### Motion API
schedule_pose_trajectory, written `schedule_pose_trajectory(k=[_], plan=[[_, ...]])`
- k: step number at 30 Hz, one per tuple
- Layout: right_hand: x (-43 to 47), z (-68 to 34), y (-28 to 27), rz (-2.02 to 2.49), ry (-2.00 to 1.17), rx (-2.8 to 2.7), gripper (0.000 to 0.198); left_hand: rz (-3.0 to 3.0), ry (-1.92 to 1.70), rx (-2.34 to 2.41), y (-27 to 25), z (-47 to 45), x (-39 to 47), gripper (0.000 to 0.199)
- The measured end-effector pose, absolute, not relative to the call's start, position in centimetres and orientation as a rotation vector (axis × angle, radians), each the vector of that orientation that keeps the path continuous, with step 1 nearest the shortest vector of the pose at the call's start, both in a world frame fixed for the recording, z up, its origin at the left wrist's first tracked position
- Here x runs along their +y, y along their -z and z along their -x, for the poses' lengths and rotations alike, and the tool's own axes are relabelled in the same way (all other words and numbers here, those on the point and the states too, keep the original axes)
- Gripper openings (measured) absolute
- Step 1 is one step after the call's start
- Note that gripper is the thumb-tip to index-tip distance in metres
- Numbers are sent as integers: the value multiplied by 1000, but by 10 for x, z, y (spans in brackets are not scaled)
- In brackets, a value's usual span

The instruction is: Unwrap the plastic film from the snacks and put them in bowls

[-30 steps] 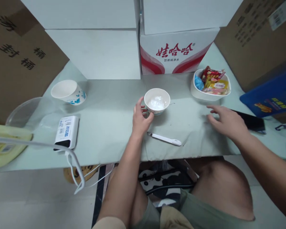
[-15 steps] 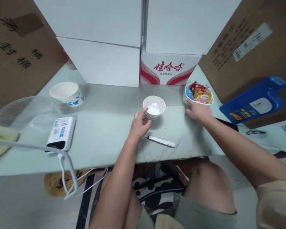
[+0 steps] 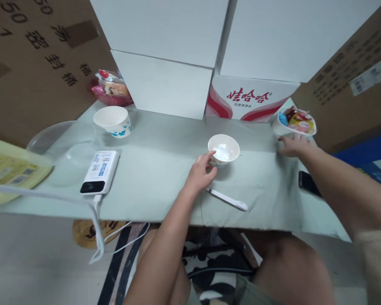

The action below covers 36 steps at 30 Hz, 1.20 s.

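A small white paper bowl [image 3: 226, 149] with blue print stands upright on the pale tabletop. My left hand [image 3: 201, 169] is at its near left side, forefinger at the rim and thumb lower down in front. A white slim pen-like tool with a dark tip [image 3: 228, 199] lies just in front of this bowl. To the right, a white tub [image 3: 277, 126] holds several wrapped snacks, with red, yellow and blue wrappers. My right hand [image 3: 294, 144] is at the tub's near wall, thumb and forefinger apart; the other fingertips are partly hidden.
Another paper bowl [image 3: 112, 118], a clear plastic basin [image 3: 62, 140] and a white power bank [image 3: 101, 169] with a cable stand at left. White boxes [image 3: 165, 84] rise behind. A blue bottle [image 3: 368, 152] and a dark phone [image 3: 307, 183] are at right. Packaged food [image 3: 112, 89] sits back left.
The view has swung left, so things appear shifted rightward and the packaged food at back left now shows. My left hand stays at the bowl; my right hand sits lower against the tub.
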State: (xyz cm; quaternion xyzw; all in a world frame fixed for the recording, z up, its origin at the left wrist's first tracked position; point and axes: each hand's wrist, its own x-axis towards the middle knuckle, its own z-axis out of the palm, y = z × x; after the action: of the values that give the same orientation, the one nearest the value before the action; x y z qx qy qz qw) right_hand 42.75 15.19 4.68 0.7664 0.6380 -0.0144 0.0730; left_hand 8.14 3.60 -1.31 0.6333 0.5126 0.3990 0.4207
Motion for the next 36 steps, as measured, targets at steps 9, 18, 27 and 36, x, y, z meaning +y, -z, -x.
schedule_pose_trajectory(k=[9, 18, 27, 36], plan=[[102, -362, -29, -1762, -21, 2795, 59, -1647, -961, 1272, 10, -87, 38, 58], [57, -313, -20, -1709, -270, 2806, 28, -1721, -971, 1080, 17, -92, 31, 73], [84, -391, -51, -2449, -81, 1826, 78, -1667, -910, 1186, 9, -88, 28, 54], [150, -397, -36, -2424, 135, 1575, 82, -1613, -921, 1225, 10, -105, 37, 43]])
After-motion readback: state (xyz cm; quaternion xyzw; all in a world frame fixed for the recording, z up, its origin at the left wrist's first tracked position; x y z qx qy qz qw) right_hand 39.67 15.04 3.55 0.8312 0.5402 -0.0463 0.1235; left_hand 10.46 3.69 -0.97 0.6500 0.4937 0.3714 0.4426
